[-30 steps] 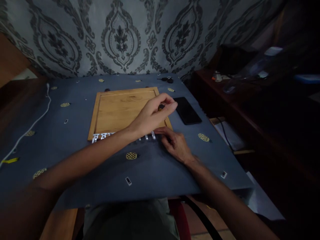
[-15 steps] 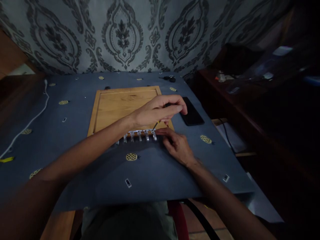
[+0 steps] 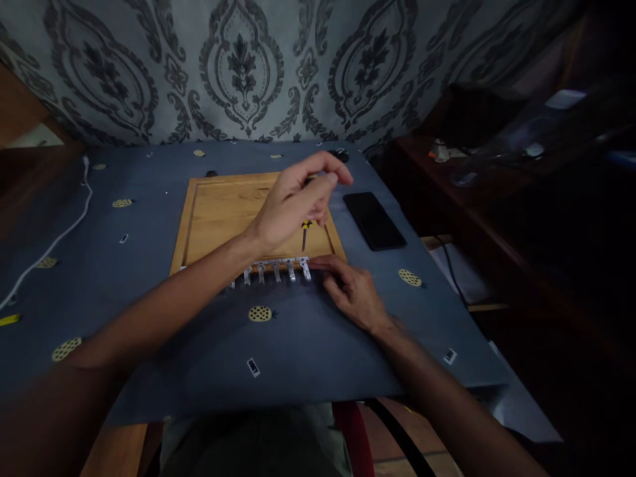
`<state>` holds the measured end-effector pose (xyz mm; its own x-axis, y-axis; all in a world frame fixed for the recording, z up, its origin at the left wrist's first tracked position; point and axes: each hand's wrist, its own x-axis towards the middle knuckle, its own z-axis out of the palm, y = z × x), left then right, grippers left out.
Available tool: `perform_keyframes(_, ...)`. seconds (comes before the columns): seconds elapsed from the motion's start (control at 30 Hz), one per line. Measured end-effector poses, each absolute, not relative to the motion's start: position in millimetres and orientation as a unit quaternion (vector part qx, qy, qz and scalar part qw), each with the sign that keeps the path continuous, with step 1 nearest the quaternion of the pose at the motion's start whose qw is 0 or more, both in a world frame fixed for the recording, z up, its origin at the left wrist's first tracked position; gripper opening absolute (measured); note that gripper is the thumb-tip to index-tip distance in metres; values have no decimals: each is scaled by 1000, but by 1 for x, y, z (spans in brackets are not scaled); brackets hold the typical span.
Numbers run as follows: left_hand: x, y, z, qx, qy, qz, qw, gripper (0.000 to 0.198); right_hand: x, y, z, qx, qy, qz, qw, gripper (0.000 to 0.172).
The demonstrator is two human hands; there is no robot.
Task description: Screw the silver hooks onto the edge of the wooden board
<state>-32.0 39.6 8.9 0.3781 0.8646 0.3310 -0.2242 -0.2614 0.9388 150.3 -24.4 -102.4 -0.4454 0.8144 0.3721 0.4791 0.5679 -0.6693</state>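
Tbl (image 3: pixel 318 351): s'driver (image 3: pixel 307 225) partly behind L hand (image 3: pixel 291 205)

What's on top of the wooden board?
A strip of silvery hooks sits along the near edge of the wooden board. Above, the left hand holds a screwdriver. That hand and its forearm cover part of both, so what's there can't be seen.

Board (image 3: pixel 223 215) on table (image 3: pixel 318 361); hook rail (image 3: pixel 277 271) along board's near edge; phone (image 3: pixel 375 220) right, cable (image 3: pixel 67 236) left.
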Motion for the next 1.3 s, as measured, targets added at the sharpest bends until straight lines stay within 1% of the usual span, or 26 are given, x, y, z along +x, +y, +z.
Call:
perform_keyframes(0.1, -31, 38, 18, 592, 258, 537, 543, 22, 150, -25, -102, -403, -811, 244, 348, 41)
perform_keyframes(0.3, -25, 33, 5, 595, 277, 497, 568, 21, 151, -24, -102, -389, -819, 234, 350, 39)
perform_keyframes(0.53, -23, 32, -5, 599, 257, 499, 571, 20, 150, -24, -101, -392, -817, 236, 351, 41)
perform_keyframes(1.13, -23, 29, -8, 599, 286, 505, 551, 20, 151, -25, -100, -398, -819, 235, 339, 45)
perform_keyframes(1.3, -22, 29, -12, 627, 281, 497, 530, 18, 150, -23, -101, -394, -818, 237, 345, 41)
